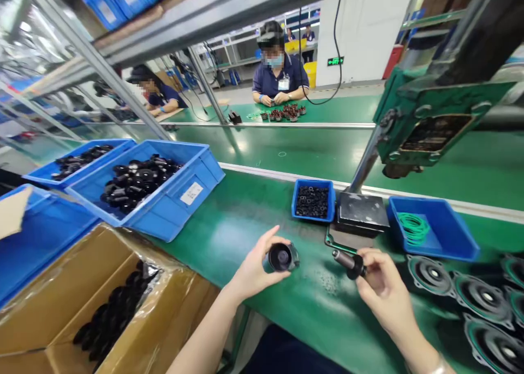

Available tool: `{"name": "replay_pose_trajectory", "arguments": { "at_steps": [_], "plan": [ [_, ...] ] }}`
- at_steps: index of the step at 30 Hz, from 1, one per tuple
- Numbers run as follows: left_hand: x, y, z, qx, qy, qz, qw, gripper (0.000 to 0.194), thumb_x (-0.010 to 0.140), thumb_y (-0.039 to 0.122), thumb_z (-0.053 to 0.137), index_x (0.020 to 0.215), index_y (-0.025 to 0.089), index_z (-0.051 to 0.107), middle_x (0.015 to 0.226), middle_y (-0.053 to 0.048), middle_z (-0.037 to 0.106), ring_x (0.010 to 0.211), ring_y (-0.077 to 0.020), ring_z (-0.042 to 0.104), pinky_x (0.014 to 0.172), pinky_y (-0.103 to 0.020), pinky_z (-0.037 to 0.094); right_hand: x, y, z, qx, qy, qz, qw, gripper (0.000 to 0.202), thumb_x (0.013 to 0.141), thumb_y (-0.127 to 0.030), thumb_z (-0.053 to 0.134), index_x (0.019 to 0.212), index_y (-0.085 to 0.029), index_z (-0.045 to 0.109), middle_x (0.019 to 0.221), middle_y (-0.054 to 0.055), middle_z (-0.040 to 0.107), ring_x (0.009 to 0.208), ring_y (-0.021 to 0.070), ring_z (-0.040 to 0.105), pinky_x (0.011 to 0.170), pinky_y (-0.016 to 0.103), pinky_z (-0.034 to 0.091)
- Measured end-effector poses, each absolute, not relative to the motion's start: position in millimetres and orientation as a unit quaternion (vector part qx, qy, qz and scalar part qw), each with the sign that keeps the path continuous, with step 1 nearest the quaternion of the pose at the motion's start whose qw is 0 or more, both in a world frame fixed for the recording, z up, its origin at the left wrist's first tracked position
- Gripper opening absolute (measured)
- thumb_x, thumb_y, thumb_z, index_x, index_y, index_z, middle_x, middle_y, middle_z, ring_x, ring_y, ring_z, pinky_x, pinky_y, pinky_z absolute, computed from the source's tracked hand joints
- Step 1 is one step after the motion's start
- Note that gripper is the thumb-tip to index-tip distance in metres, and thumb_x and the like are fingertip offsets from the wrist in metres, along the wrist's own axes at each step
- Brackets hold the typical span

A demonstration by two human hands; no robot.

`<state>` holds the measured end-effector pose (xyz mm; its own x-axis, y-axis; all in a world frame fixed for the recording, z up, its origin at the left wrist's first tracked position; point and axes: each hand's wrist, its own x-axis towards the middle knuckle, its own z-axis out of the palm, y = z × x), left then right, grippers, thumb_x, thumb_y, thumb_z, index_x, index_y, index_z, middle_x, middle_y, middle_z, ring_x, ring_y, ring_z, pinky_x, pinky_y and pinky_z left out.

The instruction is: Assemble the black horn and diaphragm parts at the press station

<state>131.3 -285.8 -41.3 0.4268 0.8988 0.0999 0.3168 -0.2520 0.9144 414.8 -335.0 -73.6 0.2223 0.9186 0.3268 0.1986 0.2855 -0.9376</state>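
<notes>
A black round cup-shaped housing (281, 257) is held between the thumb and fingers of my left hand (256, 265), its opening facing me. My right hand (380, 281) pinches a black part with a shaft and a round flange (352, 263); the shaft points up and left. The two parts are apart above the green table (311, 308). Behind them stand a small blue bin (293, 202) of small black pieces and a press with a dark metal base block (362, 213).
A blue bin (454, 232) holds green rings. Round black housings with green rings (483, 297) stand at the right. Blue crates (172, 215) of black parts and a cardboard box (172, 308) are at the left. Across the bench sits a person (282, 79).
</notes>
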Motion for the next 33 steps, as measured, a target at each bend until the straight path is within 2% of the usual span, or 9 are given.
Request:
{"name": "replay_pose_trajectory", "arguments": {
  "at_steps": [3,6,12,16,19,25,28,30,33],
  "plan": [
    [144,-292,-38,0.737,0.386,0.297,0.469,0.089,0.078,0.017,0.073,0.15,0.026,0.022,0.129,-0.011,0.06,0.124,-0.0227,0.057,0.11,-0.043,0.042,414,-335,-72,-0.517,-0.538,0.316,0.586,0.021,0.076,-0.02,0.064,0.092,-0.022,0.051,0.102,0.007,0.053,0.09,0.0176,0.055,0.071,0.024,0.047],
    [151,-289,-40,0.771,0.384,0.264,0.434,0.086,0.079,0.021,0.073,0.15,0.028,0.025,0.129,-0.009,0.061,0.123,-0.023,0.058,0.108,-0.042,0.044,414,-336,-71,-0.509,-0.538,0.328,0.586,0.022,0.076,-0.017,0.063,0.093,-0.023,0.05,0.103,0.007,0.052,0.089,0.017,0.053,0.07,0.023,0.045],
    [177,-293,-54,0.819,0.5,0.233,0.156,0.095,0.07,0.058,0.078,0.143,0.013,0.038,0.107,-0.016,0.064,0.101,-0.0337,0.063,0.087,-0.046,0.053,413,-337,-66,-0.499,-0.531,0.343,0.593,0.022,0.077,-0.017,0.062,0.094,-0.022,0.049,0.103,0.007,0.05,0.093,0.0182,0.052,0.075,0.026,0.046],
    [190,-299,-50,0.833,0.504,0.218,0.066,0.086,0.073,0.062,0.072,0.138,0.014,0.042,0.108,-0.016,0.064,0.101,-0.0338,0.064,0.084,-0.042,0.053,414,-336,-65,-0.493,-0.532,0.343,0.597,0.022,0.077,-0.016,0.062,0.093,-0.022,0.05,0.101,0.006,0.05,0.092,0.0177,0.053,0.074,0.025,0.046],
    [200,-301,-36,0.83,0.53,0.167,0.048,0.078,0.076,0.063,0.068,0.131,0.012,0.047,0.111,-0.016,0.063,0.1,-0.0334,0.064,0.079,-0.04,0.054,415,-334,-66,-0.483,-0.532,0.354,0.599,0.02,0.078,-0.017,0.063,0.093,-0.022,0.051,0.1,0.006,0.051,0.089,0.0161,0.053,0.071,0.023,0.045],
    [223,-304,-11,0.789,0.612,-0.005,0.06,0.048,0.087,0.054,0.059,0.108,0.011,0.056,0.095,-0.01,0.061,0.072,-0.0259,0.069,0.058,-0.032,0.052,415,-331,-66,-0.452,-0.477,0.437,0.614,0.023,0.078,-0.027,0.07,0.09,-0.021,0.051,0.095,0.002,0.051,0.071,0.0111,0.052,0.062,0.023,0.048],
    [221,-305,-9,0.823,0.563,-0.006,0.07,0.052,0.085,0.044,0.063,0.124,0.013,0.048,0.112,-0.012,0.059,0.077,-0.024,0.071,0.061,-0.03,0.053,419,-334,-60,-0.445,-0.44,0.465,0.626,0.024,0.08,-0.029,0.07,0.093,-0.023,0.051,0.1,0.001,0.05,0.068,0.0099,0.055,0.06,0.024,0.051],
    [217,-306,-9,0.841,0.537,-0.008,0.07,0.051,0.085,0.042,0.065,0.125,0.014,0.048,0.114,-0.011,0.059,0.077,-0.0231,0.071,0.061,-0.029,0.052,420,-336,-55,-0.439,-0.442,0.46,0.633,0.024,0.08,-0.029,0.071,0.094,-0.023,0.053,0.103,0.001,0.05,0.068,0.0092,0.056,0.061,0.025,0.051],
    [213,-307,-8,0.831,0.553,-0.019,0.065,0.063,0.078,0.062,0.067,0.113,0.012,0.055,0.1,-0.009,0.062,0.075,-0.0264,0.07,0.061,-0.032,0.053,421,-338,-51,-0.435,-0.438,0.46,0.638,0.025,0.079,-0.028,0.072,0.094,-0.023,0.053,0.101,0.001,0.05,0.068,0.009,0.057,0.061,0.024,0.051]
  ]
}}
